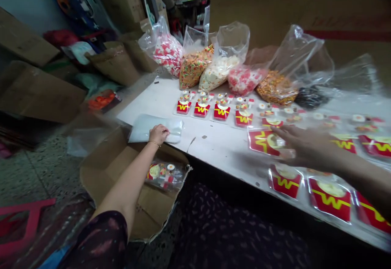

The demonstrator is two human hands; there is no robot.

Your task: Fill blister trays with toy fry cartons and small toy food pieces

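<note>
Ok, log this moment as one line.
left hand: on clear plastic sleeves | right hand: at sideways red packet, grip unclear | open carton: another packet inside

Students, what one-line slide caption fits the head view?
Left hand on clear plastic, right hand at a red-and-yellow packet, filled bags lined up behind.

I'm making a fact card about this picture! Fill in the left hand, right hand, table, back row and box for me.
Left hand: on a flat stack of clear plastic bags
Right hand: blurred, at a flat clear packet with a red-and-yellow front; grip unclear
Table: long white table, with more red-and-yellow packets in rows
Back row: big see-through plastic bags of small pieces, including pink-and-white, orange and cream
Box: open brown cardboard box beside the table, a clear plastic packet inside
</note>
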